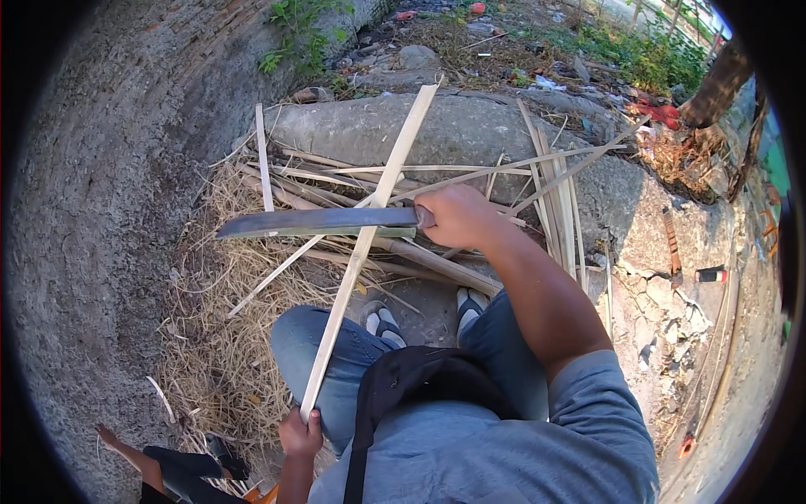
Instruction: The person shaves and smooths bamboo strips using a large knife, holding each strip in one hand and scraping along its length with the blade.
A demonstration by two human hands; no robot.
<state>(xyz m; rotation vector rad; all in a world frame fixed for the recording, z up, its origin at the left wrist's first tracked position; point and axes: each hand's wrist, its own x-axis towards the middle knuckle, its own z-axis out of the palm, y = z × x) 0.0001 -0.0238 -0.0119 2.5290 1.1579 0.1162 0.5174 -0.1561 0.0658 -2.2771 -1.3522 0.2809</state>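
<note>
Outdoor ground beside a rough gray wall (84, 252) forms the setting, part shaded and part sunlit. Nearest, at the lower edge, the left grip (300, 433) is closed around the bottom end of a long, pale wooden strip (334, 332), which slants up and away past the left knee of the blue jeans (315, 336). Further left, a co-worker's arm (126, 454) and dark-clad legs come into the lower corner. Between the person's knees, feet in sandals (386, 325) rest on the ground.

Beyond the knees, the right grip (457, 217) is clamped on the handle of a machete (294, 223), its dark blade pointing left and crossing the strip; whether the two touch, I cannot tell. Dry, straw-like shavings (222, 353) spread along the wall, and under and behind the blade lies a heap of canes (449, 269) and thin strips. More pale strips (554, 197) lean to the right, against a low concrete ledge (336, 130) behind the heap.

Farther off are a green plant (304, 38), scattered litter, a bright red bundle (659, 113) and a tree trunk (718, 88).
</note>
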